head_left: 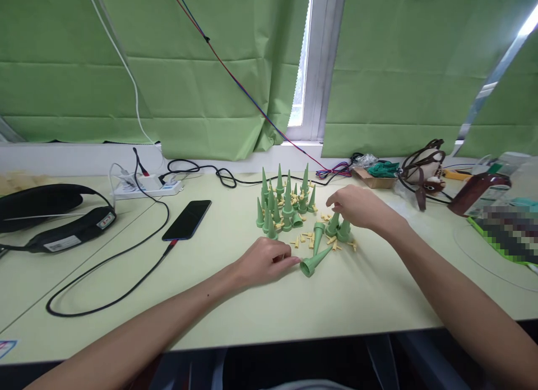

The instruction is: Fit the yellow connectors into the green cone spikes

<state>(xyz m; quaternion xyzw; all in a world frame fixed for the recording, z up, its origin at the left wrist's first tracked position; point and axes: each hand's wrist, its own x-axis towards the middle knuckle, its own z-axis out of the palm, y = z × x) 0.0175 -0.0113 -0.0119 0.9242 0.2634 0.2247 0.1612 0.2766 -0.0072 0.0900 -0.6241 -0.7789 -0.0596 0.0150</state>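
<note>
Several green plastic cones (pixel 282 208) stand upright in a cluster on the pale table (pixel 344 295), with small yellow pieces (pixel 303 240) scattered among them. Two cones (pixel 316 256) lie on their sides in front. My left hand (pixel 265 261) rests on the table with its fingertips pinched together just left of the nearer lying cone's wide end; what they hold is too small to make out. My right hand (pixel 358 207) hovers with curled fingers over two upright cones (pixel 338 227) at the cluster's right, touching their tips.
A black phone (pixel 187 219) with a cable lies left of the cones, near a white power strip (pixel 147 186). A black headset (pixel 54 219) sits at far left. A cardboard tray (pixel 376 177), a bag with straps (pixel 422 174) and a brown bottle (pixel 479 193) stand at right.
</note>
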